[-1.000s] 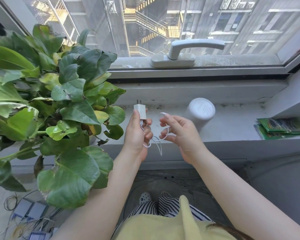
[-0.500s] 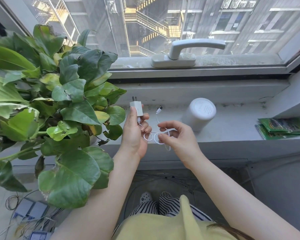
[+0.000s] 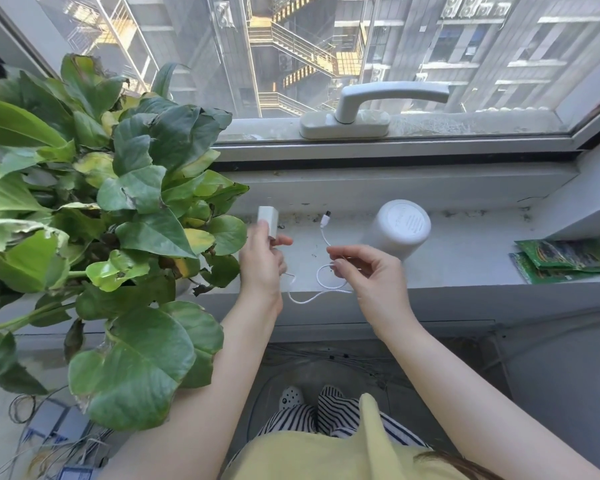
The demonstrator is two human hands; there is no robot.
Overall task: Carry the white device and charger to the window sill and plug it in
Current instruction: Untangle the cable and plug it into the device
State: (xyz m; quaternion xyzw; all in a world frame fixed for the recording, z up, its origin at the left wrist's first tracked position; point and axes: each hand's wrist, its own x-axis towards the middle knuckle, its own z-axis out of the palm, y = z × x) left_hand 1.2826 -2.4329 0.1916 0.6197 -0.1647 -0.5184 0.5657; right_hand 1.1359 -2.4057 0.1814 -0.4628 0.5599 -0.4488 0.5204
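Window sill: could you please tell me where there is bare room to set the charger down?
Free: between white device and green packets; also between left hand and device, under the cable. Crowded: plant covers the left end.

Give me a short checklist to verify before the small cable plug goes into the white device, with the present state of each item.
1. Charger block held firmly: ok, the left hand grips it.
2. Cable under control: ok, the right hand pinches it partway along.
3. Small plug free to move: ok, it sticks up above the sill, touching nothing.
4. Cable untangled: not ok, one loop remains below the right hand.
5. White device steady on the window sill: ok, it stands there, apart from both hands.
6. Port on the device located: cannot tell, no port shows from this view.
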